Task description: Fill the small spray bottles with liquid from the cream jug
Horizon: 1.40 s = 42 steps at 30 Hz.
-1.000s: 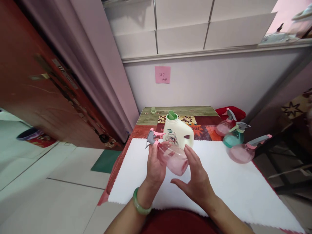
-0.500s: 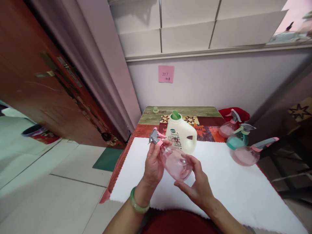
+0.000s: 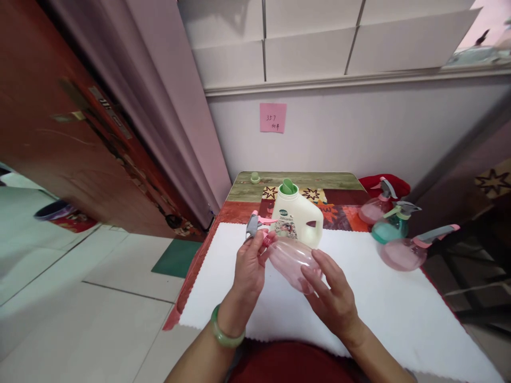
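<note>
A see-through pink spray bottle (image 3: 289,260) is held tilted above the white cloth, its base toward the lower right. My left hand (image 3: 249,266), with a green bangle at the wrist, is closed on its neck and the grey-and-pink spray head (image 3: 255,223). The fingers partly hide the collar, so whether it sits tight or loose I cannot tell. Around the lower part of the bottle curl the fingers of my right hand (image 3: 331,292); its thumb is hidden. Just behind stands a cream jug (image 3: 297,215) with a green spout and a side handle.
Several spray bottles, including a teal one (image 3: 389,230) and a pink one (image 3: 403,255), stand at the table's right edge near a red object (image 3: 401,184). A small green cap (image 3: 254,177) lies at the back left. White cloth (image 3: 383,314) covers the front.
The pink bottle has turned in my hands and lies closer to level. My right hand's fingers have rolled over its side, while my left hand has shifted its hold at the neck.
</note>
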Available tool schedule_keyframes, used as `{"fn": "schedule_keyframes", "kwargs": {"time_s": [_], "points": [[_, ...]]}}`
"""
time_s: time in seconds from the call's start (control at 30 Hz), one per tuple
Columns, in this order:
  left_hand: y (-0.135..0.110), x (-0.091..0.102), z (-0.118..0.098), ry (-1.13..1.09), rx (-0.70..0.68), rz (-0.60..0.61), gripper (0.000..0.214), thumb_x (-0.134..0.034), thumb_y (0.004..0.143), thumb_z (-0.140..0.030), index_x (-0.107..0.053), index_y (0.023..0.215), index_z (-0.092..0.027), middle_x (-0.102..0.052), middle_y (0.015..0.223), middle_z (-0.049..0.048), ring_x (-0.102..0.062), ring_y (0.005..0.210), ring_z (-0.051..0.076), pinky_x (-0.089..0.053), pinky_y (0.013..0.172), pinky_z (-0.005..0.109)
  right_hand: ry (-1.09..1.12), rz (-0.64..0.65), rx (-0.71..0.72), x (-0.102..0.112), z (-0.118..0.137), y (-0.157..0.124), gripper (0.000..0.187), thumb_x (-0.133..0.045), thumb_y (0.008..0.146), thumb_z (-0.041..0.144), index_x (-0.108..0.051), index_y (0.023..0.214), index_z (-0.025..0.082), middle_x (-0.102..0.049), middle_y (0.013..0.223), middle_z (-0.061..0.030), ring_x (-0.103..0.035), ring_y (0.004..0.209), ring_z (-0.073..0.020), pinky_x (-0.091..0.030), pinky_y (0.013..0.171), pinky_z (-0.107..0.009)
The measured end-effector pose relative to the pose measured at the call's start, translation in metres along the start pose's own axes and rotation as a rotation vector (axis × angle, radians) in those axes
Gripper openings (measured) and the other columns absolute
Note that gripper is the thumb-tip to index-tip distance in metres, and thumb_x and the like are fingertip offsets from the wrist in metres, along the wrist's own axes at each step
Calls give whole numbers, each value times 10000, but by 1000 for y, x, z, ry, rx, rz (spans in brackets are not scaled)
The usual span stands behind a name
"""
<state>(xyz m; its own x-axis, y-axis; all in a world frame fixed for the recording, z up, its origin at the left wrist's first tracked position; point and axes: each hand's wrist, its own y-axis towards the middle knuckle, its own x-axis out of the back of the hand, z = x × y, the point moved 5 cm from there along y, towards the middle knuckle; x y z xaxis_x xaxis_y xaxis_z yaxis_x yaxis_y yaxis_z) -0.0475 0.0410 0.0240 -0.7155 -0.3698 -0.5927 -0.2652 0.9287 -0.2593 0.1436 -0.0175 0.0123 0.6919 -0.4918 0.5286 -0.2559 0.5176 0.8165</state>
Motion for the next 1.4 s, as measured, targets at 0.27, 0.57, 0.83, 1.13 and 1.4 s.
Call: {"fn": "schedule_keyframes", "kwargs": {"time_s": [0.27, 0.57, 0.83, 1.13, 1.4], "points": [[-3, -5, 1, -36, 27, 26, 320, -840, 766, -418, -737, 944, -173, -790, 968, 82, -733, 960, 218, -545, 871, 345, -56, -32, 57, 7, 3, 2, 782, -662, 806, -70, -551, 1402, 424, -435, 1591, -20, -515, 1405, -318, -612, 1022, -534], [-5, -9, 2, 15, 2, 46, 352, -851, 753, -424, -761, 1002, -192, -788, 998, 66, -724, 942, 188, -517, 896, 332, -48, -24, 74, 9, 2, 5, 820, -700, 798, -10, -479, 1484, 383, -386, 1628, -46, -533, 1383, -332, -606, 1020, -530], [-8, -23, -10, 52, -61, 243, 304, -864, 739, -384, -779, 958, -191, -784, 993, 70, -694, 1103, 250, -451, 1051, 386, 246, 57, -289, 14, 2, 7, 961, -805, 784, 389, -304, 1591, 239, -628, 1391, -166, -679, 1189, -370, -622, 940, -539], [-9, -22, -11, 36, -88, 347, 219, -811, 804, -349, -790, 948, -186, -773, 966, 60, -711, 1039, 229, -436, 1089, 377, 940, 203, -817, -4, -10, -6, 859, -724, 788, 658, -446, 1485, 240, -691, 1274, -167, -735, 1022, -317, -633, 786, -418], [-6, -18, -5, 12, -111, 288, 235, -816, 801, -369, -783, 932, -177, -768, 956, 54, -723, 998, 226, -438, 1084, 383, 1215, 227, -999, -18, -2, -9, 818, -745, 747, 693, -529, 1403, 254, -704, 1224, -156, -717, 1033, -334, -622, 787, -453]]}}
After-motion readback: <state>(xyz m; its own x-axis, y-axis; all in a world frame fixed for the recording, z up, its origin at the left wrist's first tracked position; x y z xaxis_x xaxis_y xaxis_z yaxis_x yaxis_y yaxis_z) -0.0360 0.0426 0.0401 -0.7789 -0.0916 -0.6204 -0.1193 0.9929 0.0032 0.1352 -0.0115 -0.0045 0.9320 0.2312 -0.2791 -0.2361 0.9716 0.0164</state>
